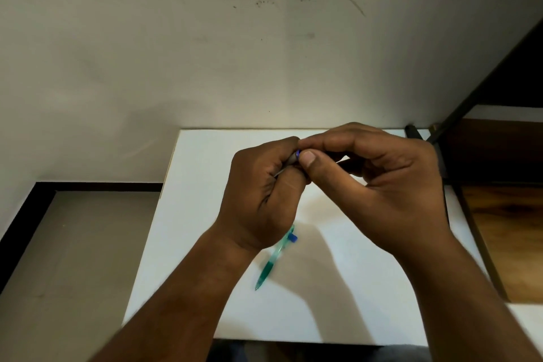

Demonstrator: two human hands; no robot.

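Above a white table [338, 303], my left hand [264, 194] grips a thin pen part [292, 159]; a grey stub with a blue ring shows between its fingers, and a thin metal tip pokes out at the left. My right hand [379, 182] meets it from the right, thumb and forefinger pinching the blue end; a dark piece shows under its fingers. A translucent green pen barrel [271, 261] with a blue clip lies on the table below my left wrist, its tip pointing toward me.
A pale wall rises right behind the table. A dark metal leg [458, 114] slants at the right beside wooden furniture [505, 214]. Grey floor [73, 258] with a black skirting lies to the left.
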